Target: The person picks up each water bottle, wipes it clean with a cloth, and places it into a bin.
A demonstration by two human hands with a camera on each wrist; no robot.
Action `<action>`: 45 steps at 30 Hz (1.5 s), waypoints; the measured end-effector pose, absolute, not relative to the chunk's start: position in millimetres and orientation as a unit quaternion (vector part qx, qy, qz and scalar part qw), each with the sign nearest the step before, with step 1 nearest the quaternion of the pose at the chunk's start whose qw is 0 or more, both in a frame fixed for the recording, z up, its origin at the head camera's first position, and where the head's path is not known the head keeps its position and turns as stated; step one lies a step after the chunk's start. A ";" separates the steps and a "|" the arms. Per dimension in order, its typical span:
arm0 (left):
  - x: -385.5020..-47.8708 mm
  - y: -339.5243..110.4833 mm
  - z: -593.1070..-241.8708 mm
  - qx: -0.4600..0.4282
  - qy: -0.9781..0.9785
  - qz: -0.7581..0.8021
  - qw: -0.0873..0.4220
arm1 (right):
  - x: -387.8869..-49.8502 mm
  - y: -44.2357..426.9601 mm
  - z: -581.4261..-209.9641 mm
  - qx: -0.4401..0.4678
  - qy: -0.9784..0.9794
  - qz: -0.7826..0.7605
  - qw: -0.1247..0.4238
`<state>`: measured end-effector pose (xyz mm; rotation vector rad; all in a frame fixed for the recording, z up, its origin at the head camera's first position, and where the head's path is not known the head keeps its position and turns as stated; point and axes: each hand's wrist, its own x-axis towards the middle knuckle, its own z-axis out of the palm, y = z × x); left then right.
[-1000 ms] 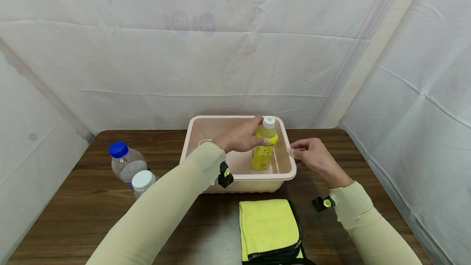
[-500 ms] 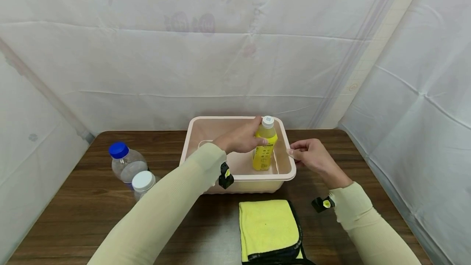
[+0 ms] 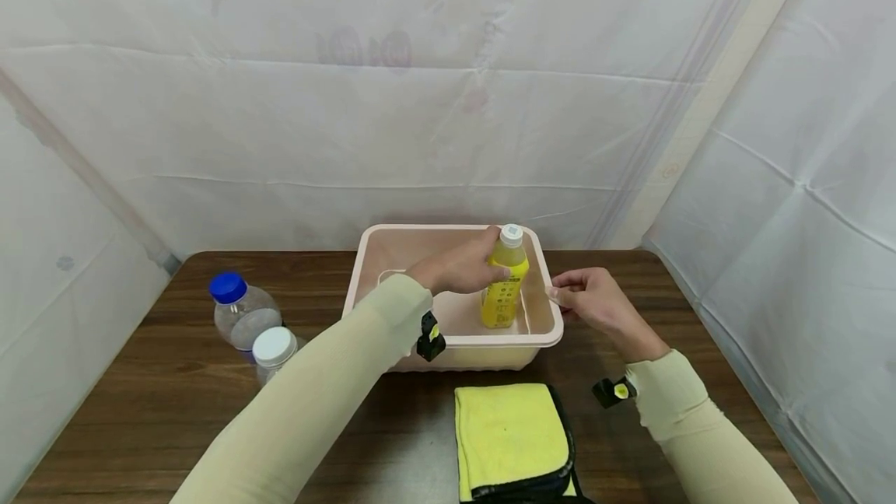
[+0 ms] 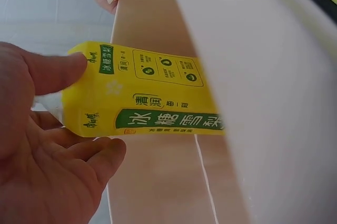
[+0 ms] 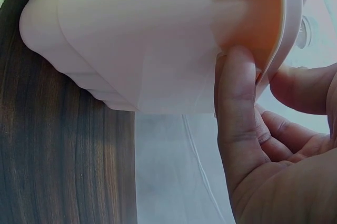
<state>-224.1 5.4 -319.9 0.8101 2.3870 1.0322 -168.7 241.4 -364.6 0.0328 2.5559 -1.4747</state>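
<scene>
Drink bottle (image 3: pixel 501 300), yellow-labelled and white-capped, stands inside the pale pink plastic tub (image 3: pixel 500 341), near its right wall; the left hand (image 3: pixel 455 263) wraps thumb and fingers round the bottle's upper part, the right hand (image 3: pixel 596 302) pinches the tub's right rim (image 5: pixel 293 19); leftward on the wood-grain table (image 3: pixel 154 395) sit a blue-capped clear jar (image 3: pixel 245 313) and white-capped clear jar (image 3: pixel 274 347), a folded yellow cloth (image 3: pixel 511 438) lying in front

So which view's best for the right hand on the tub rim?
Right wrist: the right hand is large and close, pinching the tub rim. Head shows it from above, smaller; left wrist catches only part of it at the top edge.
</scene>
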 end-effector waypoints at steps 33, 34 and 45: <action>-203.5 -3.3 -296.2 0.255 0.936 0.174 0.170 | -175.5 238.9 -364.2 0.008 0.865 -0.494 0.090; -201.7 -4.2 -295.5 0.257 0.937 0.166 0.166 | -175.6 239.0 -364.2 0.007 0.865 -0.493 0.090; -176.4 -27.3 -282.8 0.283 0.947 0.077 0.134 | -179.7 236.1 -366.8 0.002 0.862 -0.499 0.092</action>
